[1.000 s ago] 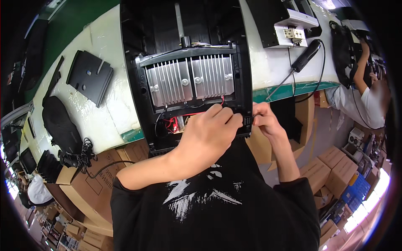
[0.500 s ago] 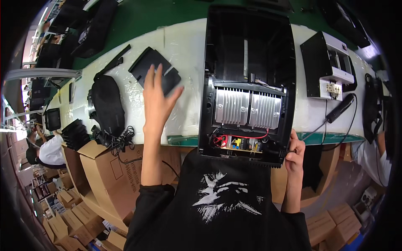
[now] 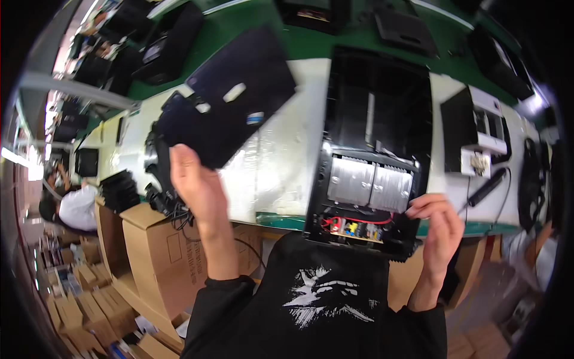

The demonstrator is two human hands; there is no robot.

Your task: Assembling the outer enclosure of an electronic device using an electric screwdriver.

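Head view: L hand (image 3: 200,185) closed on lower L corner of a dark flat panel (image 3: 230,122), thumb on near face; other fingers mostly hidden behind, so exact wrap n/v. Panel held up off white-topped bench (image 3: 245,200), tilted, w/ light openings thru it; outline blurred.

R hand (image 3: 439,224) at R side of black housing (image 3: 347,93), lower part. Fingers loosely bent, tips over side wall; cannot tell if they grip the edge or only rest there.

Housing lies open side up, lower end at bench's near edge, close to wearer's torso. Inside, approx. mid-length: two finned metal heat sinks, L one (image 3: 351,180) and R one (image 3: 393,189), side by side. Below these: red wire (image 3: 382,224) and row of small coloured components (image 3: 362,231).

R of housing, apart from it: black-and-white unit (image 3: 491,122); near its lower side, black-handled tool (image 3: 487,188), lying at a slant. L side: cardboard box (image 3: 164,257) below bench edge; co-worker in white top (image 3: 79,208) farther off, at far L.
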